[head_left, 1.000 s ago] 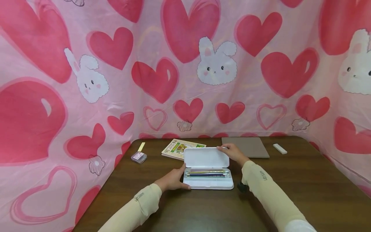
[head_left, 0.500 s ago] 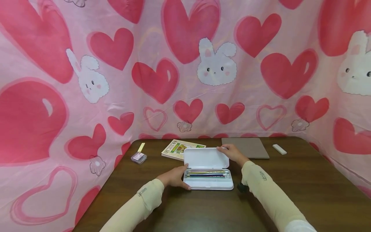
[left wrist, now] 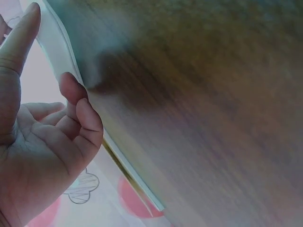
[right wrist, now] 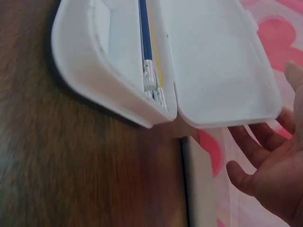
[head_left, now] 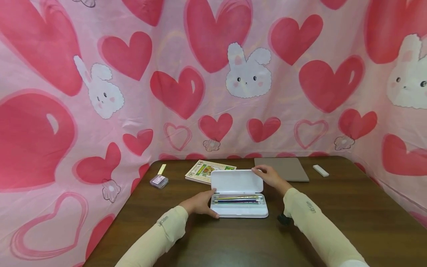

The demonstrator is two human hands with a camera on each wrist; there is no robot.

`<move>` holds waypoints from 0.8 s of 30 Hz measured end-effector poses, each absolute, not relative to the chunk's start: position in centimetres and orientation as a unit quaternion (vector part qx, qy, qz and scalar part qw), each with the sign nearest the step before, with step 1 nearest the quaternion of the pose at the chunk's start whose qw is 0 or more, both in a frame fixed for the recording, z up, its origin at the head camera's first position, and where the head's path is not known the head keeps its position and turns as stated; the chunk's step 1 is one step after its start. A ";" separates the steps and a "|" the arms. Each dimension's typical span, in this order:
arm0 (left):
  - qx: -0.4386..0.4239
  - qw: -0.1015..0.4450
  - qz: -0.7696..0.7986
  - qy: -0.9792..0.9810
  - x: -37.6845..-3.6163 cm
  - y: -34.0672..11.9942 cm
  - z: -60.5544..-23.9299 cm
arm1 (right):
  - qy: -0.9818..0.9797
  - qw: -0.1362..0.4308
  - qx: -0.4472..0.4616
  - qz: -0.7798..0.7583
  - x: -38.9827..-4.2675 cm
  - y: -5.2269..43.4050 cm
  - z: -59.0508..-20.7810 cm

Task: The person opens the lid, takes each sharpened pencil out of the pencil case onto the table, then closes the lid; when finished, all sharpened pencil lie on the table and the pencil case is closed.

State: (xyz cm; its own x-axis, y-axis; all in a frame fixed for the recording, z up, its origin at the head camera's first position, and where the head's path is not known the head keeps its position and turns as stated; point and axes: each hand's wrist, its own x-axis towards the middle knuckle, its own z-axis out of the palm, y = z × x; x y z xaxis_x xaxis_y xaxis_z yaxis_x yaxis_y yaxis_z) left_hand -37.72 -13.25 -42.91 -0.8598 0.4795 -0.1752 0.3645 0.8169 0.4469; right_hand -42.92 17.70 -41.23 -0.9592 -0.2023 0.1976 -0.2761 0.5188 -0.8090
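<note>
An uncovered white pencil case [head_left: 239,212] lies on the table, with several pencils [head_left: 238,200] in its rear compartment and a bare front compartment. Its hinged lid [head_left: 237,181] is raised and tilted back. My left hand [head_left: 198,204] holds the left end of the case, thumb at the front corner and fingers toward the hinge. At the lid's upper right corner is my right hand [head_left: 271,176], gripping the edge. From the right wrist, its fingers [right wrist: 253,146] reach behind the lid, with the thumb by the edge. Silver pencil ends [right wrist: 149,78] show inside the case.
Behind the case lie a stack of booklets [head_left: 201,170] and a flat grey-brown panel [head_left: 283,169]. A small white block [head_left: 321,170] is at the far right. To the left are a small clear box [head_left: 159,181] and a yellow strip [head_left: 161,169]. A heart-patterned cloth [head_left: 213,104] hangs behind the table.
My right hand and forearm have shifted slightly right, the fingertips now nearer the lid's corner. The left hand, case and pencils stay about where they were.
</note>
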 end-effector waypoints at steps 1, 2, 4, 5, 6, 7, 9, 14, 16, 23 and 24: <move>0.227 0.139 0.202 0.942 -37.7 -13.3 -42.9 | -0.867 0.043 0.141 0.477 -42.7 18.0 -41.2; 0.228 0.139 0.199 0.943 -37.7 -13.3 -42.9 | -0.863 0.045 0.142 0.484 -42.5 18.2 -41.2; 0.230 0.137 0.196 0.943 -37.7 -13.4 -42.9 | -0.860 0.056 0.144 0.487 -42.0 18.8 -41.2; 0.230 0.135 0.195 0.944 -37.7 -13.4 -42.9 | -0.859 0.063 0.150 0.486 -41.8 19.0 -41.2; 0.231 0.133 0.193 0.944 -37.7 -13.4 -43.0 | -0.860 0.067 0.151 0.483 -41.6 19.3 -41.2; 0.231 0.132 0.191 0.945 -37.7 -13.5 -43.0 | -0.859 0.071 0.151 0.484 -41.4 19.5 -41.2; 0.228 0.132 0.190 0.946 -37.8 -13.5 -42.9 | -0.862 0.072 0.149 0.480 -41.1 19.9 -41.1; 0.222 0.135 0.187 0.947 -37.7 -13.6 -42.7 | -0.866 0.073 0.150 0.471 -40.4 20.4 -41.3; 0.222 0.136 0.184 0.948 -37.7 -13.5 -42.7 | -0.867 0.072 0.158 0.467 -40.1 20.4 -41.6; 0.221 0.141 0.191 0.946 -37.9 -13.6 -42.7 | -0.876 0.037 0.214 0.432 -39.2 20.1 -42.9; 0.220 0.142 0.193 0.946 -37.9 -13.6 -42.7 | -0.878 0.028 0.218 0.426 -39.2 20.1 -43.2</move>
